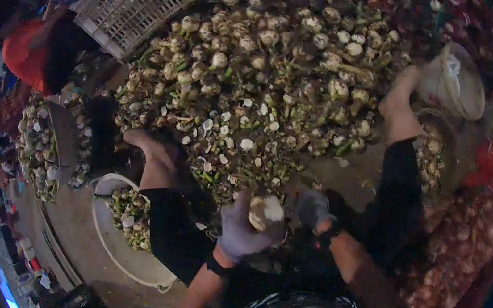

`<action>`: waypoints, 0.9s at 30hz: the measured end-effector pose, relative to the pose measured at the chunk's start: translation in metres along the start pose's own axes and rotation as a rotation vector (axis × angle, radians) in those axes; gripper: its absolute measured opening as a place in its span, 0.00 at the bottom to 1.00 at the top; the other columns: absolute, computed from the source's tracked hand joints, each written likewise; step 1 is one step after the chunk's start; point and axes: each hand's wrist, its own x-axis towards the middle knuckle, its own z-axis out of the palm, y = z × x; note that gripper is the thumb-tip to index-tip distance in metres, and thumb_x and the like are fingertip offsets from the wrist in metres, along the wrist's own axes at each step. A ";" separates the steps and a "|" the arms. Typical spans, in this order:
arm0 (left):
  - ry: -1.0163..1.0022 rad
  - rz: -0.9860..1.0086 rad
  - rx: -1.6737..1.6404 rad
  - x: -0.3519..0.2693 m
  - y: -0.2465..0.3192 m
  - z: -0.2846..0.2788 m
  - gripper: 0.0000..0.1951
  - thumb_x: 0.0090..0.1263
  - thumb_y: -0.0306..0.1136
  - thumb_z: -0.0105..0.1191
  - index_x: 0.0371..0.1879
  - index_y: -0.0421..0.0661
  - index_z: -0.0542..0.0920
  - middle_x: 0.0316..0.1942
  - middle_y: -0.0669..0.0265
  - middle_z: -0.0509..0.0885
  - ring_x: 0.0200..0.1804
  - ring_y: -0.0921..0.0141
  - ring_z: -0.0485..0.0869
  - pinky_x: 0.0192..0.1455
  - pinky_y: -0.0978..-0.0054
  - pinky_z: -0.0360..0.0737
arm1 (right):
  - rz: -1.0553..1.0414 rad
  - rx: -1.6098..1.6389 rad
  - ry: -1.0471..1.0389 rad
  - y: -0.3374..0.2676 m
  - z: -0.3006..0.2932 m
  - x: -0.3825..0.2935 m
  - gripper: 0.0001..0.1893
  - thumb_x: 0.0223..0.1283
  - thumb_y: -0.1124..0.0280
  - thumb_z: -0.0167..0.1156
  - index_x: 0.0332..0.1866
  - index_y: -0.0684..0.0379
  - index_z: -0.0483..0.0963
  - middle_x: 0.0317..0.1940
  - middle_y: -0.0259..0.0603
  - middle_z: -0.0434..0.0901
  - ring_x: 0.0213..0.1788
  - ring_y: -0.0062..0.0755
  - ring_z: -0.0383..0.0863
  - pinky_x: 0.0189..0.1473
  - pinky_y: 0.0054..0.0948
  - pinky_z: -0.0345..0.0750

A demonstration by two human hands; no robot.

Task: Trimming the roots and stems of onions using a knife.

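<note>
My left hand [245, 231], in a pale work glove, is closed around a large whitish bulb [266, 213] with a pale cut face, perhaps an onion. My right hand [314, 207], in a grey glove, is a little to the right, its fingers blurred and dark; whether it holds a tool cannot be told. Beyond both hands lies a big heap of dirty bulbs [247, 42] with roots and green stalk pieces. Round white slices [246, 144] are scattered over the trimmings at the near side of the heap.
A plastic crate [129, 12] lies tilted at the upper left, near a person in red [26, 55]. A bucket [97, 223] with trimmings stands left of my leg. Another pale bucket [456, 88] is by my right foot. Reddish mesh sacks [457, 252] of bulbs fill the right side.
</note>
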 end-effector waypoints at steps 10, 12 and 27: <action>0.044 -0.469 -1.209 -0.021 -0.017 -0.004 0.38 0.48 0.25 0.61 0.63 0.40 0.63 0.51 0.63 0.75 0.50 0.67 0.78 0.53 0.70 0.77 | -0.197 0.274 0.075 -0.040 -0.026 -0.013 0.20 0.45 0.70 0.64 0.48 0.58 0.75 0.46 0.45 0.79 0.50 0.44 0.78 0.48 0.36 0.74; 0.024 -0.443 -0.955 -0.029 -0.012 -0.014 0.33 0.48 0.26 0.60 0.59 0.40 0.67 0.45 0.65 0.77 0.42 0.69 0.79 0.47 0.71 0.78 | -0.089 0.781 0.012 -0.060 -0.049 -0.008 0.15 0.49 0.74 0.62 0.45 0.59 0.76 0.42 0.40 0.80 0.45 0.37 0.79 0.45 0.32 0.74; 0.405 -0.410 -0.535 -0.068 -0.042 -0.161 0.19 0.67 0.42 0.49 0.50 0.42 0.75 0.47 0.58 0.78 0.46 0.64 0.78 0.48 0.65 0.77 | 0.310 0.366 0.110 -0.002 0.021 0.006 0.20 0.58 0.56 0.59 0.48 0.61 0.74 0.28 0.45 0.79 0.31 0.52 0.80 0.33 0.43 0.74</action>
